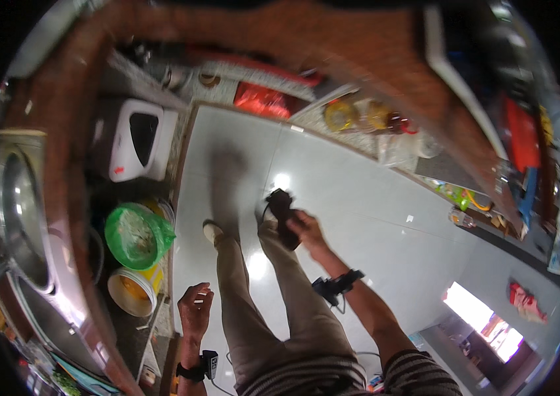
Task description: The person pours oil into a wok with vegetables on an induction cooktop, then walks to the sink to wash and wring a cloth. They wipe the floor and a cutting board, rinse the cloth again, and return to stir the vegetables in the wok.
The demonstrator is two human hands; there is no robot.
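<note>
My right hand (pixel 308 231) grips a dark, long object (pixel 282 208) out over the floor, above my right foot. Blur hides what kind of object it is. A black strap with a small device (pixel 337 287) sits on that wrist. Loosely curled fingers and no visible object mark my left hand (pixel 194 312), low at the left beside my leg. Another strapped device (pixel 209 365) with a cable is on the left wrist. Nearest to this hand is a white and yellow bucket (pixel 131 293) lying under the counter.
A bin with a green plastic bag (pixel 136 236) stands at the left below a brown counter edge (pixel 74 198). Behind it is a white and dark appliance (pixel 136 138). A steel sink (pixel 18 208) is set in the counter. Yellow oil bottles (pixel 341 116) stand on the low shelf opposite.
</note>
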